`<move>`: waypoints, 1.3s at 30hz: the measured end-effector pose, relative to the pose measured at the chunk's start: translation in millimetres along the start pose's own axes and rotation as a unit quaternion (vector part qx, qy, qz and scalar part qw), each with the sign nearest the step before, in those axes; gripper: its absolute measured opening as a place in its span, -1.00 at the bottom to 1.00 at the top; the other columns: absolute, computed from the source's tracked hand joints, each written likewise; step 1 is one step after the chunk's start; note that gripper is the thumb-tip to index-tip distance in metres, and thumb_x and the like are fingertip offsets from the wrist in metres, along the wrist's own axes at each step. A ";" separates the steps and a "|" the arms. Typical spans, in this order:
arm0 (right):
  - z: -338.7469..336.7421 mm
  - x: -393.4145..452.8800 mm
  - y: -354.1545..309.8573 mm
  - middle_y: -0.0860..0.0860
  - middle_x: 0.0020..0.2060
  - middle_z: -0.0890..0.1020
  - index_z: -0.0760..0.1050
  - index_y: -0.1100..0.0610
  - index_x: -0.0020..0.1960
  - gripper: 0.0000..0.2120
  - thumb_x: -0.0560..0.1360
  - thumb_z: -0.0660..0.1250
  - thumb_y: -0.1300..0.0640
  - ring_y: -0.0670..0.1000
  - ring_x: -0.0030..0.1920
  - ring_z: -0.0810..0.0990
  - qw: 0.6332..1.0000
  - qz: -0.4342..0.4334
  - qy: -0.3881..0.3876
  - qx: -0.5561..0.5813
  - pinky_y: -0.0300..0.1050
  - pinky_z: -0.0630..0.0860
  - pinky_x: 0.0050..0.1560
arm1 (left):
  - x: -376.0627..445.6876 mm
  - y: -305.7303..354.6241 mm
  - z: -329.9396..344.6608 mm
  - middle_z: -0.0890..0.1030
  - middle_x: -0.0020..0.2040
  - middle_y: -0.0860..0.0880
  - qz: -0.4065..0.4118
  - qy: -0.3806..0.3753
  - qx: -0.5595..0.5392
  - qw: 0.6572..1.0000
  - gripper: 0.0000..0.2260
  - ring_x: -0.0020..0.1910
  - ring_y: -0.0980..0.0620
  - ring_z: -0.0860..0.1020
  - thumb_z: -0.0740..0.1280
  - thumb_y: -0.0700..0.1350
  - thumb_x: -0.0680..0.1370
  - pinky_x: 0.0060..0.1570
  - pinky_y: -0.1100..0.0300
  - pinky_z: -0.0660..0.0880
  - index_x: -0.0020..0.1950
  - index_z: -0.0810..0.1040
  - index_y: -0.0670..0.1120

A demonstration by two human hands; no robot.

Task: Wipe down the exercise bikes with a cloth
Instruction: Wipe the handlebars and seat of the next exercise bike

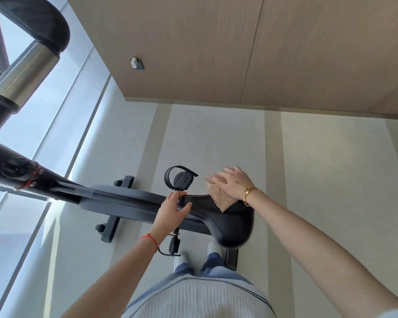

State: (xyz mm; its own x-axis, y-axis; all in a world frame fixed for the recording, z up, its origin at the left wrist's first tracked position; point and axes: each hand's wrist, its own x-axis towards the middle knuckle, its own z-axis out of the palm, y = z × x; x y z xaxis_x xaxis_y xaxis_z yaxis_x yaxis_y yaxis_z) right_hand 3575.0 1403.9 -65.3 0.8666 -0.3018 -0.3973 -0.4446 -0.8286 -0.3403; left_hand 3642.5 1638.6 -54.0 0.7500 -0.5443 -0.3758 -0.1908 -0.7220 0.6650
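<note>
Bright daylight from the window (44,134) at left, soft shadows, wide-angle edge distortion, slight blur

— What carries everything in my view?
— I see a pale tiled floor (216,138) with darker stripes.
— What stands directly on it?
— The exercise bike (124,200), by its two black crossbar feet, and the person's white shoes (214,247) just beside the rear foot.
</note>
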 end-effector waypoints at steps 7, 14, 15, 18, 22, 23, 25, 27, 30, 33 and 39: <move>13.8 -14.1 15.2 0.09 0.35 0.45 0.35 0.07 0.41 -0.29 0.49 0.05 -0.41 0.18 0.35 0.37 0.965 0.195 0.058 0.166 0.05 0.29 0.31 | -0.3 -2.5 -4.5 0.49 0.21 0.02 0.014 -0.022 0.023 0.999 -0.65 0.05 0.02 0.47 0.32 0.02 0.55 0.01 0.22 0.35 0.31 0.45 -0.02; 28.4 -63.6 7.6 0.22 0.32 0.43 0.28 0.27 0.39 -0.19 0.48 0.17 -0.39 0.26 0.31 0.41 0.901 0.320 0.114 0.270 0.08 0.34 0.30 | -1.1 -3.2 -6.6 0.48 0.25 -0.01 0.032 -0.030 0.044 0.998 -0.65 0.09 -0.03 0.51 0.30 0.03 0.56 -0.01 0.18 0.39 0.31 0.44 -0.04; 33.0 -72.2 4.8 0.23 0.32 0.43 0.27 0.28 0.39 -0.19 0.48 0.17 -0.39 0.26 0.30 0.41 0.894 0.331 0.121 0.277 0.08 0.35 0.30 | -0.9 -3.8 -6.9 0.48 0.26 0.00 0.036 -0.032 0.049 0.998 -0.65 0.11 -0.05 0.52 0.30 0.03 0.57 0.00 0.16 0.41 0.31 0.43 -0.04; 50.5 -98.7 -8.5 0.25 0.30 0.43 0.27 0.32 0.36 -0.20 0.49 0.18 -0.37 0.28 0.27 0.43 0.880 0.360 0.148 0.274 0.07 0.37 0.28 | 0.7 -5.9 -7.1 0.47 0.29 -0.03 0.048 -0.038 0.059 0.996 -0.65 0.08 -0.04 0.52 0.29 0.04 0.57 -0.03 0.17 0.41 0.31 0.43 -0.07; 63.8 -117.7 -27.4 0.26 0.27 0.43 0.28 0.33 0.32 -0.27 0.52 0.18 -0.32 0.27 0.24 0.43 0.879 0.378 0.170 0.237 0.04 0.36 0.25 | 0.6 -6.2 -8.3 0.45 0.29 -0.06 0.060 -0.041 0.070 0.995 -0.64 -0.12 0.04 0.47 0.28 0.03 0.59 -0.10 0.22 0.36 0.33 0.42 -0.10; 61.1 -116.7 -27.9 0.25 0.28 0.43 0.27 0.32 0.33 -0.27 0.53 0.16 -0.32 0.27 0.25 0.42 0.882 0.377 0.167 0.228 0.04 0.37 0.25 | 0.7 -6.8 -8.8 0.45 0.29 -0.06 0.064 -0.044 0.073 0.994 -0.63 -0.13 0.04 0.47 0.27 0.04 0.59 -0.11 0.22 0.37 0.33 0.41 -0.10; 51.4 -110.6 -22.7 0.24 0.30 0.41 0.26 0.30 0.35 -0.26 0.54 0.10 -0.34 0.26 0.27 0.40 0.889 0.369 0.153 0.222 0.06 0.38 0.25 | 1.6 -7.5 -10.4 0.45 0.29 -0.07 0.071 -0.052 0.076 0.993 -0.63 -0.09 0.02 0.50 0.27 0.05 0.59 -0.09 0.19 0.41 0.33 0.41 -0.10; 42.9 -104.1 -16.8 0.24 0.31 0.40 0.25 0.30 0.37 -0.26 0.56 0.03 -0.34 0.26 0.29 0.39 0.898 0.354 0.137 0.222 0.08 0.37 0.27 | 2.9 -9.0 -11.5 0.45 0.30 -0.08 0.073 -0.061 0.071 0.993 -0.62 0.06 -0.05 0.53 0.27 0.05 0.58 0.01 0.14 0.45 0.34 0.41 -0.10; 46.5 -101.7 -20.1 0.25 0.32 0.38 0.24 0.31 0.38 -0.32 0.60 0.01 -0.27 0.27 0.30 0.37 0.888 0.356 0.156 0.246 0.10 0.34 0.30 | 3.8 -9.6 -12.9 0.45 0.30 -0.11 0.077 -0.069 0.075 0.992 -0.62 0.15 -0.10 0.52 0.27 0.04 0.59 0.07 0.13 0.44 0.34 0.41 -0.11; 67.0 -113.7 -33.3 0.29 0.24 0.43 0.30 0.36 0.30 -0.43 0.64 0.06 -0.15 0.29 0.21 0.43 0.878 0.370 0.208 0.221 0.11 0.38 0.23 | 3.8 -10.3 -12.8 0.43 0.32 -0.12 0.084 -0.075 0.078 0.991 -0.61 0.18 -0.11 0.50 0.27 0.02 0.59 0.08 0.14 0.42 0.36 0.39 -0.12; 118.8 -151.2 -64.9 0.24 0.00 0.52 0.35 0.29 0.19 -0.54 0.63 -0.06 -0.08 0.24 -0.03 0.54 0.884 0.338 0.321 0.035 0.08 0.51 0.02 | 2.8 -11.6 -10.5 0.42 0.33 -0.13 0.092 -0.072 0.078 0.990 -0.60 0.18 -0.11 0.51 0.26 0.01 0.60 0.07 0.16 0.41 0.38 0.38 -0.14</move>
State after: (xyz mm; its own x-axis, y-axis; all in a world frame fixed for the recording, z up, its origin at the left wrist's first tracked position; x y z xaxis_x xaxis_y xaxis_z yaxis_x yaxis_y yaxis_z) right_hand 3446.0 1559.3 -84.5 0.3371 -0.9410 0.0282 -0.9036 -0.3318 -0.2710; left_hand 3653.5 1649.9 -56.0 0.5982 -0.7198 -0.3523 -0.4203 -0.6561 0.6268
